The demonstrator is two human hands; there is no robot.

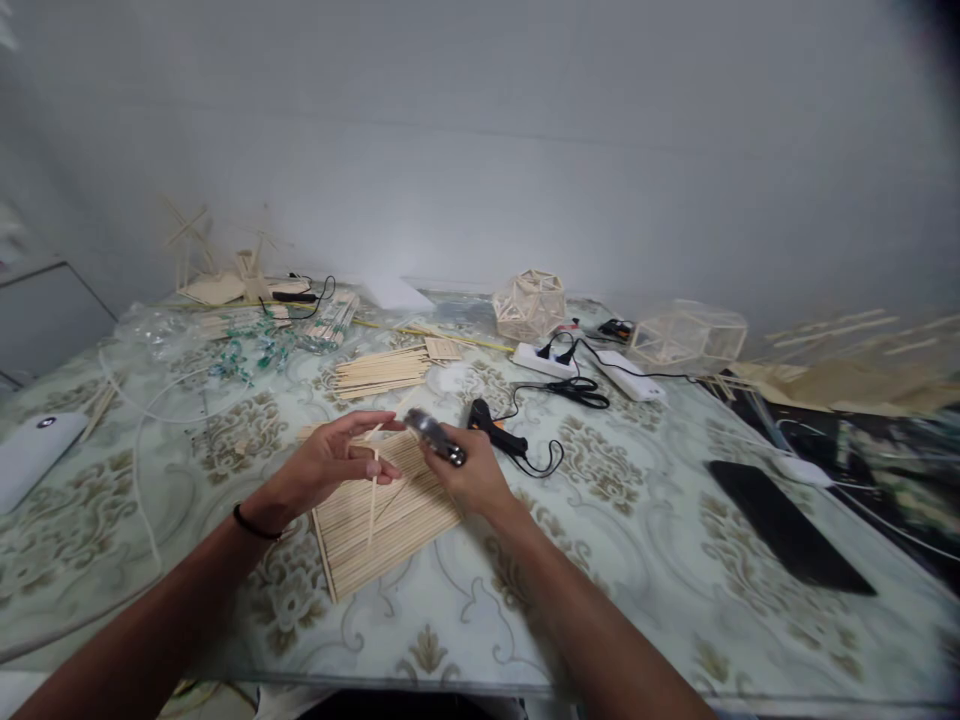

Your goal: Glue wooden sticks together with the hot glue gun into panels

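Wooden stick (373, 497) pinched in left hand (330, 462) fingers; right hand (469, 475) fingers around metal clipper (437, 438).

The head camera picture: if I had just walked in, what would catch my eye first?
Probably the two hands at the middle of the table: the left hand pinches a thin wooden stick over a flat panel of sticks, while the right hand holds a small metal tool. Just behind them lies a black glue gun. Farther back, near the wall, stand two faceted stick models.
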